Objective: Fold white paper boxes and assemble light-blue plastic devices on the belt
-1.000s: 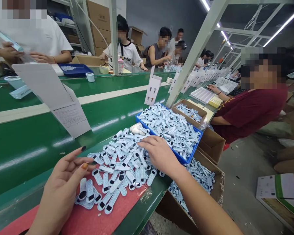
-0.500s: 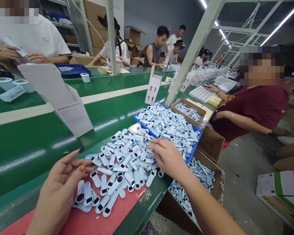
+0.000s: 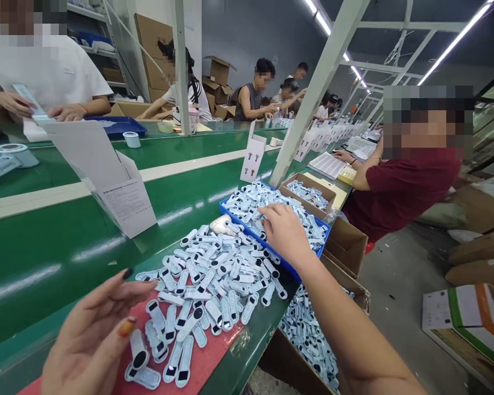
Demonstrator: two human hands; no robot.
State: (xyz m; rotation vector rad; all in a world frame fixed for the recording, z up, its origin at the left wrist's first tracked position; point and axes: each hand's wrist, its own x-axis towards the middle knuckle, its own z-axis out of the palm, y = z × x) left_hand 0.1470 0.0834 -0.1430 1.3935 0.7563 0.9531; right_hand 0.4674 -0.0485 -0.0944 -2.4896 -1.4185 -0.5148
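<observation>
Rightward of the loose heap of pale blue parts (image 3: 214, 274) on the desk (image 3: 45, 258): right hand (image 3: 286, 233), grip curled, contents hidden, over blue tray (image 3: 308, 258). Nearer side of heap: left hand (image 3: 94, 337), fingers spread, holding nothing, parts' long axes mixed.

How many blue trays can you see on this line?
2. One blue tray, heaped with pale blue parts, lies under the right hand. Another blue tray sits across the belt by a co-worker in white. Others may be hidden.

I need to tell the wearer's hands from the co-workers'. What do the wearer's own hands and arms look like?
Both forearms are bare, with no sleeves, gloves, watch or bracelet in view. The left hand has long painted nails, one dark and one orange. The right hand shows no rings; its nails are hidden.
</observation>
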